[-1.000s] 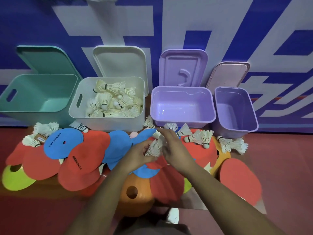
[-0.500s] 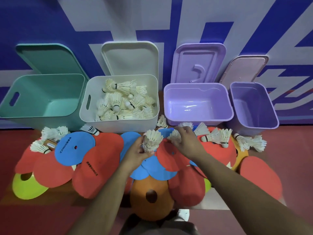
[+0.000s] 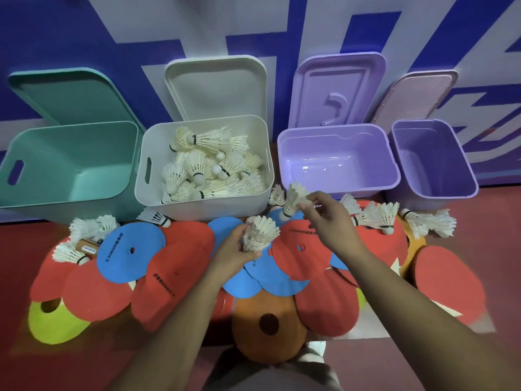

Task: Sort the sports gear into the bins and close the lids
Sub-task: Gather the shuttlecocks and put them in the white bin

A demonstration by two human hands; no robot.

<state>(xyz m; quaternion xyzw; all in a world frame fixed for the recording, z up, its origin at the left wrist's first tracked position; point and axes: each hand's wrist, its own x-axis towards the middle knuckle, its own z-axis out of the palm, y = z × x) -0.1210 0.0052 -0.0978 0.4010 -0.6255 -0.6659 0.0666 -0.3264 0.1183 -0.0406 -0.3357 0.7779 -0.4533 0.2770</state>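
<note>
My left hand [image 3: 234,252] grips a bunch of white shuttlecocks [image 3: 260,232] above the blue and red flat discs [image 3: 130,252]. My right hand [image 3: 328,218] pinches one shuttlecock [image 3: 293,198] by its feathers, just in front of the gap between the white bin [image 3: 203,206] and the wide purple bin [image 3: 338,182]. The white bin holds several shuttlecocks. More shuttlecocks lie loose at the left [image 3: 93,225] and at the right [image 3: 428,221] on the discs.
A teal bin [image 3: 70,193] stands far left and a narrow purple bin [image 3: 434,190] far right, both with nothing inside. All lids lean open against the blue wall. Orange [image 3: 267,325] and yellow [image 3: 53,320] cone markers lie near me.
The right hand has lifted a shuttlecock off the pile and raised it toward the bins. The left hand keeps its bunch and has barely moved. The camera has tilted closer.
</note>
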